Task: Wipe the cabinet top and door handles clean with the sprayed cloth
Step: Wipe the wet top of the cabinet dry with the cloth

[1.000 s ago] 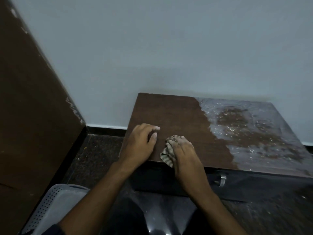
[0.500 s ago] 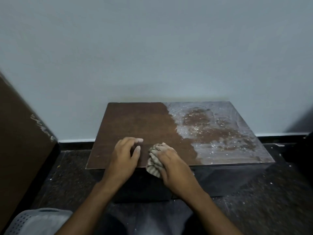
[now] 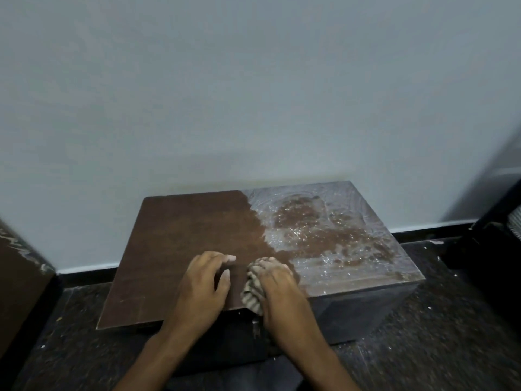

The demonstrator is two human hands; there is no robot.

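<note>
Cloth (image 3: 253, 290) sits bunched under our right hand (image 3: 277, 289) at the front edge of the cabinet top (image 3: 180, 249), near the middle of that edge. It is a striped, beige rag, and a fold of it hangs just over the front lip. Our right hand covers most of it, fingers curled round the wad and pressing it down on the wood.

Our left hand (image 3: 201, 286) rests just beside the cloth, to its left, palm down on the brown surface. Its fingers are loosely bent with the tips on the wood, and it holds nothing. The two hands are close but we see a strip of bare wood between the left thumb and the rag.

We see the top split in two zones. The left half is plain dark brown. The right half carries a greyish, glittering film (image 3: 332, 235) with brown patches showing through, and the boundary between them runs ragged from the back edge down to where the right hand lies.

We see the cabinet standing against a pale wall (image 3: 253, 94) on a dark speckled floor (image 3: 437, 334). Its front face is in shadow below our wrists, and we cannot make out any door handles there. A brown panel (image 3: 19, 277) stands at the far left.
</note>
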